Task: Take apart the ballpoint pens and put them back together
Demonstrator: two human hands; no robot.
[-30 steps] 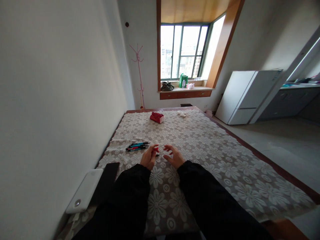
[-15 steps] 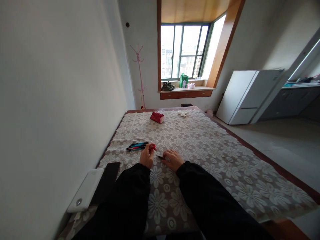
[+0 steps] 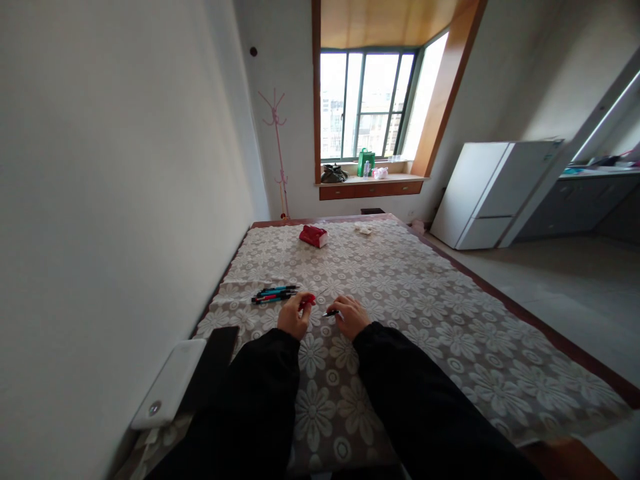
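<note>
Over the tablecloth, my left hand [image 3: 294, 317] is closed, its thumb and fingers pinching a small red pen part [image 3: 311, 300]. Just to its right, my right hand [image 3: 353, 316] grips a short black pen part [image 3: 330, 313] whose tip points left. A small gap separates the two parts. Beyond them a thin pale stick [image 3: 323, 292] is faintly visible; I cannot tell whether it is joined to the red part. Several blue, black and red pens [image 3: 274, 294] lie together left of my left hand.
A white power bank [image 3: 167, 383] and a dark flat slab [image 3: 213, 363] lie along the wall at the left. Farther back on the patterned cloth [image 3: 420, 307] are a red tissue pack [image 3: 313, 236] and a crumpled white scrap [image 3: 363, 230]. A white fridge [image 3: 493, 193] stands beyond.
My left hand has turned a little, tipping the red part. My right hand has curled and shifted slightly, and the black part sits a bit farther right. The pens have stayed put.
</note>
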